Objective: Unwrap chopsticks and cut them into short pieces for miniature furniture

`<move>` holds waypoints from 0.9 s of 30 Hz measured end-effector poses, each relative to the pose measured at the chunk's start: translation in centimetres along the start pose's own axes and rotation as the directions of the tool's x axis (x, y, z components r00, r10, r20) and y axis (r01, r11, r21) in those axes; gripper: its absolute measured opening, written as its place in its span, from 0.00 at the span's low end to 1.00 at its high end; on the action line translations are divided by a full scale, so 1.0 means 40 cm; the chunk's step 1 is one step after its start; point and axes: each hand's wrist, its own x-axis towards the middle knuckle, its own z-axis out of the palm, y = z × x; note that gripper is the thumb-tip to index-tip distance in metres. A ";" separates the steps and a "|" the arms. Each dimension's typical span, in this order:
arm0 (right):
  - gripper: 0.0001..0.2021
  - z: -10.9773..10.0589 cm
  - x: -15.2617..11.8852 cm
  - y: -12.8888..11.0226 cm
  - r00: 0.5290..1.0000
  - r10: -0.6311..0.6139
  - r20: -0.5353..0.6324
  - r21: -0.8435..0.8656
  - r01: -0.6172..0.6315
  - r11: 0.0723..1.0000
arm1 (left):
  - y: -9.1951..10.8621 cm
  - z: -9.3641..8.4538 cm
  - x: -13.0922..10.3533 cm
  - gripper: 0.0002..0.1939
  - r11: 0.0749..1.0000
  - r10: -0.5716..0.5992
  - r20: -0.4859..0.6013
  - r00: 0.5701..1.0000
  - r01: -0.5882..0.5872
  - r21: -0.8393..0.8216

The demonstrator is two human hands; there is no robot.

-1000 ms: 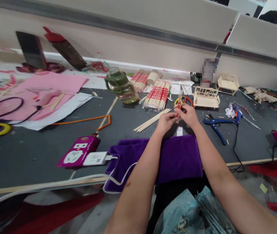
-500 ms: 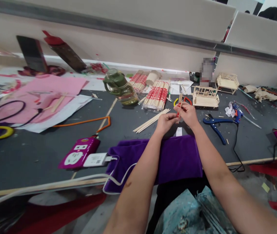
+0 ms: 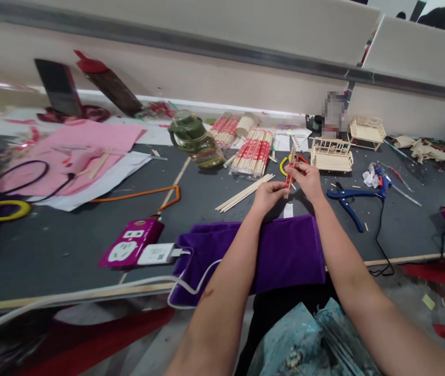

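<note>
Chopsticks (image 3: 288,180), red-banded and near-upright, are pinched in the fingers of my left hand (image 3: 265,199) and right hand (image 3: 309,184) above the table (image 3: 197,206); uneven pressure could make them slip apart.

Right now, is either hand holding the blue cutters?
No, the blue cutters lie on the table, right of the right hand.
</note>
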 end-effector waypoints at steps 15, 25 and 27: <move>0.11 0.022 -0.024 -0.019 0.974 -0.221 0.038 -0.274 0.223 0.936 | 0.023 -0.011 -0.012 0.17 0.993 -0.015 0.021 1.000 0.017 -0.119; 0.11 0.011 -0.015 -0.005 0.977 -0.197 0.080 -0.230 0.210 0.950 | 0.012 -0.013 -0.001 0.16 0.999 0.024 0.005 1.000 -0.024 -0.022; 0.12 0.008 -0.012 0.000 0.981 -0.176 0.076 -0.227 0.189 0.955 | 0.012 -0.011 -0.002 0.16 0.999 0.018 0.005 1.000 -0.018 -0.029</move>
